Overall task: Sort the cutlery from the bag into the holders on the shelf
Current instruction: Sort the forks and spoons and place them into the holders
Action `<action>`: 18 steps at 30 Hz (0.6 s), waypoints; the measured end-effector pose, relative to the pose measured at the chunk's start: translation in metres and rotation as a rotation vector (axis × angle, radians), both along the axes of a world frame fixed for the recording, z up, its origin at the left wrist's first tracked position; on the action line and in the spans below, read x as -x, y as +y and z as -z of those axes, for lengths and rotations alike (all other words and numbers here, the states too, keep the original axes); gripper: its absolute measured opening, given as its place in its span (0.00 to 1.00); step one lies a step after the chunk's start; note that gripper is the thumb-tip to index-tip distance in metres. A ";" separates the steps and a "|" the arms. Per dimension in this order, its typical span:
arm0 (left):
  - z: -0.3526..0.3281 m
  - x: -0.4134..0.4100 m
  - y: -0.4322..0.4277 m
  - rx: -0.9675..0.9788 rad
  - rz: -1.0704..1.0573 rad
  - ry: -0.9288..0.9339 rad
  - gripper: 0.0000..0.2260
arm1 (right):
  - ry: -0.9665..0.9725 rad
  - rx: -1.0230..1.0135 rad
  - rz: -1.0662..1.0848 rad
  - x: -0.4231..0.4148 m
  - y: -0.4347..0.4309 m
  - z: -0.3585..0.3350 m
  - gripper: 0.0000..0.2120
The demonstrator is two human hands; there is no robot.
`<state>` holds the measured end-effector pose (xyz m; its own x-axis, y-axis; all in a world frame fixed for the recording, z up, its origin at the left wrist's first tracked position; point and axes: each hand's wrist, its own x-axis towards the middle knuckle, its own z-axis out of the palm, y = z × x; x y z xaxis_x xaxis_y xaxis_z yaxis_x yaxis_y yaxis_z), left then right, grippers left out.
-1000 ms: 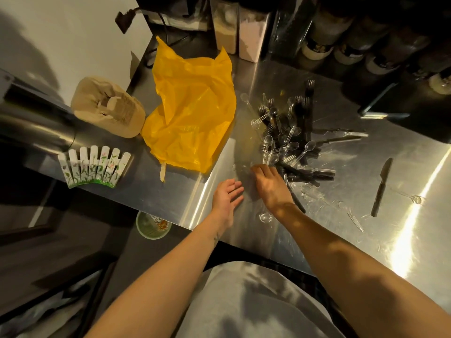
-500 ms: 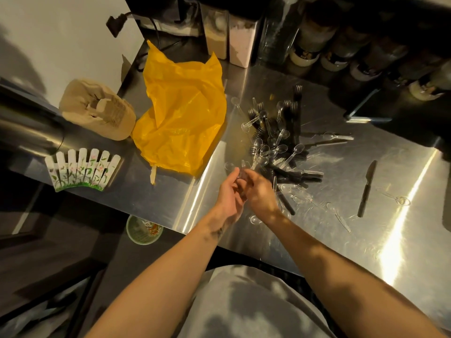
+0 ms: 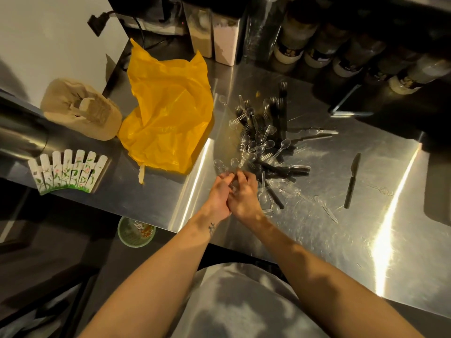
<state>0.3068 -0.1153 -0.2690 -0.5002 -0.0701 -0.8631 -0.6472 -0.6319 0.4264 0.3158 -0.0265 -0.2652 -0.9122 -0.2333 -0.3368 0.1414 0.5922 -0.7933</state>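
Observation:
A heap of clear and black plastic cutlery lies on the steel counter, right of the empty yellow bag. My left hand and my right hand are pressed together at the heap's near left edge. Both curl round a small bundle of clear spoons, whose bowls stick out beyond the fingers. How many spoons they hold is hidden by the fingers. A black knife lies alone to the right.
A white picket-fence holder and a crumpled brown paper wad sit at the counter's left. Jars and tall containers line the back. A green cup stands below the front edge. Loose clear spoons lie near the knife.
My right hand left the heap and met my left hand. The left hand, flat on the counter a second ago, now closes with the right round clear spoons.

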 end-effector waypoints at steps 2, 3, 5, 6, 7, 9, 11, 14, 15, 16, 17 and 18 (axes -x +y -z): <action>-0.001 0.001 0.003 -0.006 -0.003 -0.009 0.15 | -0.069 0.092 0.064 0.000 0.006 -0.001 0.30; 0.002 0.001 0.004 -0.007 -0.007 -0.014 0.15 | -0.107 0.119 0.082 0.000 0.008 -0.002 0.29; 0.001 0.000 0.005 0.008 -0.005 -0.045 0.13 | -0.072 0.107 0.111 0.000 0.013 -0.005 0.26; 0.002 0.000 0.004 0.005 -0.010 -0.051 0.13 | -0.027 0.090 0.116 -0.002 0.016 -0.006 0.24; 0.002 0.001 0.003 -0.012 -0.020 -0.040 0.12 | 0.016 0.071 0.130 -0.003 0.020 -0.006 0.23; 0.000 0.003 0.003 -0.056 -0.039 -0.013 0.10 | 0.096 0.043 0.147 -0.009 0.032 -0.004 0.20; 0.000 0.003 0.002 -0.073 -0.057 0.005 0.07 | 0.161 0.015 0.161 -0.016 0.047 0.001 0.16; 0.002 0.002 0.001 -0.037 -0.088 -0.003 0.04 | 0.245 -0.099 0.094 -0.024 0.070 0.013 0.14; 0.001 0.000 0.001 -0.030 -0.088 0.001 0.06 | 0.261 -0.147 0.021 -0.027 0.080 0.018 0.16; -0.001 -0.002 0.001 -0.041 -0.100 0.008 0.07 | 0.258 -0.197 -0.067 -0.030 0.089 0.021 0.19; -0.001 -0.005 0.000 -0.057 -0.116 0.027 0.07 | 0.241 -0.257 -0.156 -0.032 0.097 0.024 0.22; 0.000 -0.010 0.000 -0.078 -0.144 0.033 0.09 | 0.218 -0.319 -0.241 -0.035 0.104 0.025 0.24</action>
<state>0.3163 -0.1158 -0.2686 -0.5177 -0.0761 -0.8521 -0.5343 -0.7492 0.3915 0.3508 0.0780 -0.2898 -0.9023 -0.3631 -0.2325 -0.1800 0.8073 -0.5620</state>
